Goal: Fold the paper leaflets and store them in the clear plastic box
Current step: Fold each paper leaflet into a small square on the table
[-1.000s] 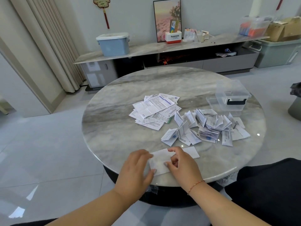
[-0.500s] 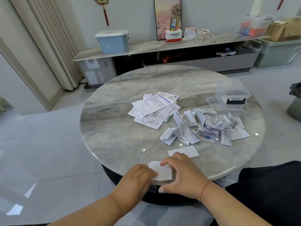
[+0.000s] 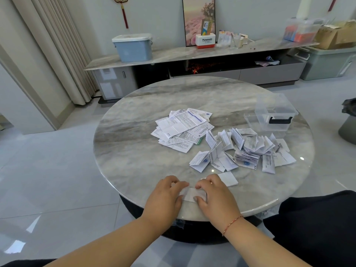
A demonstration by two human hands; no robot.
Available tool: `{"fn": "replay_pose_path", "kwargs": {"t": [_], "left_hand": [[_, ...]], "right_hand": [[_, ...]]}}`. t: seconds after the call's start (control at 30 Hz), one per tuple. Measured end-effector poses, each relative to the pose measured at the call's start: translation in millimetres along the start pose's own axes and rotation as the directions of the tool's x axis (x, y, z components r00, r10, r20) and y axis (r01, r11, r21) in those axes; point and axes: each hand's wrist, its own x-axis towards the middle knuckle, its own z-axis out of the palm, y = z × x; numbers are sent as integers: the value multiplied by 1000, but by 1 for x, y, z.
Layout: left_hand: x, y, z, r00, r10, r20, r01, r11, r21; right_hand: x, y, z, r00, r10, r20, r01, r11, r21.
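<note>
Both the left hand (image 3: 165,197) and right hand (image 3: 215,197) pinch the folded leaflet (image 3: 192,195) with curled fingers at the table (image 3: 134,151) near edge, where uneven pressing could skew the crease or nudge it off

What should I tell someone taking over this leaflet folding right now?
Left hand and right hand: both pinch a small folded leaflet at the near table edge.
A second folded leaflet lies just behind the right hand.
Flat unfolded leaflets sit mid-table; a folded pile lies to their right.
The clear plastic box stands far right, its lid beside it; it looks empty.
Done: many folded. Left: finish this fold, fold the flat stack, box everything.
</note>
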Motion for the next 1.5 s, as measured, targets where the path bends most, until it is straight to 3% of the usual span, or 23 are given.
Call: {"fn": "replay_pose_path", "kwargs": {"t": [0.13,0.27,0.37,0.47,0.57,0.67,0.8,0.9,1.0,1.13,1.2,1.33,1.43,1.5], "left_hand": [[1,-4,-8,976,183,114,-196,975,109],[-11,-12,-16,907,370,203,-397,910,115],[-19,-17,-17,833,526,170,-552,813,185],[-19,-17,-15,801,595,60,-596,785,169],[-13,-4,-17,875,483,-35,-478,873,91],[-3,10,-22,941,335,-38,-334,942,21],[14,15,-29,982,191,-2,-191,981,-46],[31,11,-38,999,-6,34,9,995,-100],[51,0,-41,952,-303,36,305,935,-179],[80,-4,-28,727,-661,185,657,593,-465],[91,-4,-17,668,-700,254,710,495,-501],[115,-17,-5,792,-608,55,609,793,-17],[144,-29,-11,874,-474,-112,483,872,78],[166,-42,-12,904,-404,-139,422,896,138]], "right_hand": [[-1,4,3,996,-88,29,87,996,17],[-8,5,0,967,-213,142,218,976,-23],[-15,4,-2,932,-350,96,360,925,-118],[-15,3,0,908,-420,8,420,907,-43],[-9,-2,-3,919,-383,-94,385,923,-1],[-5,-4,-10,940,-303,-155,312,949,43],[3,0,-19,955,-199,-219,222,971,85],[11,14,-27,959,-73,-276,112,985,129],[16,27,-31,944,109,-311,-32,970,242],[19,26,-25,941,131,-313,-51,966,253],[18,25,-20,951,104,-292,-35,973,230],[19,24,-17,948,107,-300,-37,972,232],[21,22,-17,940,110,-322,-31,970,241],[22,21,-16,942,94,-322,-15,970,241]]}}
